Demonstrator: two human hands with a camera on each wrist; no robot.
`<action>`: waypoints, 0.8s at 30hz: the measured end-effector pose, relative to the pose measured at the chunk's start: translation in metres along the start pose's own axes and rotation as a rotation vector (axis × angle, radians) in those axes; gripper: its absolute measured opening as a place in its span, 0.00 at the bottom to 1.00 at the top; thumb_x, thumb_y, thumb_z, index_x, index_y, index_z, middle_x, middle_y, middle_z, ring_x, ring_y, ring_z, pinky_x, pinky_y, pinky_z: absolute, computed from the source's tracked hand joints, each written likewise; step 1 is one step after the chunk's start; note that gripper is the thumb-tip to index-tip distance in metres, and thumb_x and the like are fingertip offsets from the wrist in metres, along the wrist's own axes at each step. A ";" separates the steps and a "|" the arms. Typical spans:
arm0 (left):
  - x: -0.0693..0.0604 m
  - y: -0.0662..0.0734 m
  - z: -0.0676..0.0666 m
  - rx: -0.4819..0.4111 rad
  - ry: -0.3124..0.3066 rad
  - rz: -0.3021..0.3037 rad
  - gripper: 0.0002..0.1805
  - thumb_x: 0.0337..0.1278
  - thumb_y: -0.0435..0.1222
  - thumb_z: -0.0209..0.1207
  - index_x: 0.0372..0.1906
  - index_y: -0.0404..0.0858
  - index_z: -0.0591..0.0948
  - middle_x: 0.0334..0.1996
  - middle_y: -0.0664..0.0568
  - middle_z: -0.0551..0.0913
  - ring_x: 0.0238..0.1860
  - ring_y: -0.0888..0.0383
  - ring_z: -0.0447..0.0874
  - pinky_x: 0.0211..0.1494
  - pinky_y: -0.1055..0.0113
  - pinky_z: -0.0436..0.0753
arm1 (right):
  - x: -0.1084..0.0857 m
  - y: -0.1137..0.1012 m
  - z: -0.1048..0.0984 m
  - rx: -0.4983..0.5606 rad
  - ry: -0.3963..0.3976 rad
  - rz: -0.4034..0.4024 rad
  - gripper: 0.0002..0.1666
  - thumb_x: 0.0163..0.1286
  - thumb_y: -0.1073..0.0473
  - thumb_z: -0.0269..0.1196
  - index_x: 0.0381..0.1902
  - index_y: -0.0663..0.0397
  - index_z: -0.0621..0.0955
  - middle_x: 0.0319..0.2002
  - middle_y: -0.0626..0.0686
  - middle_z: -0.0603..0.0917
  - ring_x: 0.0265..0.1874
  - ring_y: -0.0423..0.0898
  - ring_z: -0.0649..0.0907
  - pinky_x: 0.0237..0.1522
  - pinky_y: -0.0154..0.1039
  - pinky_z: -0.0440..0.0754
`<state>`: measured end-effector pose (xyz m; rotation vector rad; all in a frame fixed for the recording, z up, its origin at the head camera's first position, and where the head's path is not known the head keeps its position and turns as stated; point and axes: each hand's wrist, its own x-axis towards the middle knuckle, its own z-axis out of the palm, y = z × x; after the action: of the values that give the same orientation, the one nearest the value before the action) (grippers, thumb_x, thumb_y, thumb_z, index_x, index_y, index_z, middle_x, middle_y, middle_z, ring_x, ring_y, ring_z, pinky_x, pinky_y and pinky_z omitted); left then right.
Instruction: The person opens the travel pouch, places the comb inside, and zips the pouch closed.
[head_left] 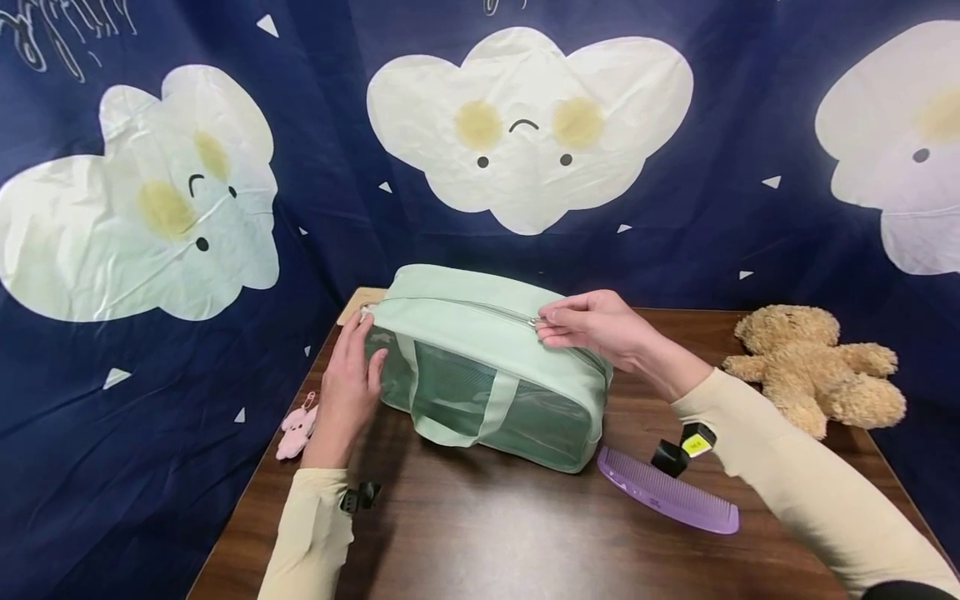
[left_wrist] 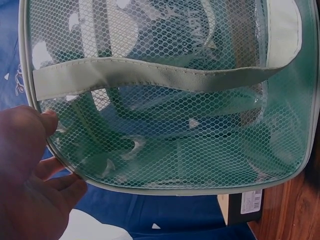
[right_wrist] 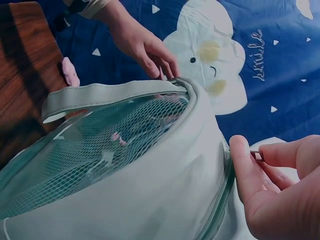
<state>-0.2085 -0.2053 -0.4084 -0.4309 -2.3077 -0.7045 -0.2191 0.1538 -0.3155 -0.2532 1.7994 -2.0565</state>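
Note:
A mint-green wash bag (head_left: 450, 337) with a see-through mesh front stands on the table, its strap handle (head_left: 495, 408) hanging down the front. My left hand (head_left: 347, 379) holds the bag's left end at the top corner. In the left wrist view its thumb lies on the front panel and its fingers go round the edge. Between thumb and forefinger, my right hand (head_left: 592, 325) pinches the small metal zipper pull (right_wrist: 257, 156) on top, right of the bag's middle. The zipper line runs along the top to both sides of the pull.
A purple comb (head_left: 667, 496) lies in front of the bag's right end. To the right is a brown teddy bear (head_left: 817, 367). A pink plush charm (head_left: 297, 432) lies by the left table edge, and part of a box (left_wrist: 242, 206) shows behind the bag.

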 end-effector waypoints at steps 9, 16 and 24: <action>0.001 -0.001 0.001 0.000 0.013 0.013 0.28 0.66 0.24 0.61 0.69 0.24 0.71 0.70 0.27 0.69 0.67 0.28 0.72 0.61 0.34 0.75 | 0.019 -0.008 0.018 -0.032 0.014 0.026 0.22 0.77 0.74 0.54 0.63 0.85 0.71 0.39 0.55 0.88 0.37 0.42 0.89 0.47 0.38 0.88; 0.000 -0.001 0.002 -0.004 0.024 0.012 0.28 0.65 0.24 0.62 0.69 0.25 0.71 0.70 0.27 0.70 0.66 0.28 0.72 0.59 0.33 0.75 | 0.029 -0.018 0.031 -0.077 0.030 0.055 0.21 0.78 0.72 0.54 0.63 0.84 0.73 0.37 0.56 0.88 0.36 0.42 0.89 0.47 0.37 0.88; 0.001 -0.002 0.004 -0.009 0.031 0.017 0.29 0.64 0.24 0.62 0.69 0.24 0.71 0.70 0.27 0.70 0.66 0.28 0.72 0.61 0.33 0.74 | 0.043 -0.022 0.041 -0.075 0.050 0.069 0.20 0.77 0.72 0.55 0.62 0.82 0.75 0.35 0.56 0.88 0.34 0.41 0.89 0.47 0.38 0.88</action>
<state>-0.2120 -0.2044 -0.4111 -0.4403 -2.2697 -0.7082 -0.2458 0.1012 -0.2932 -0.1593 1.8905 -1.9674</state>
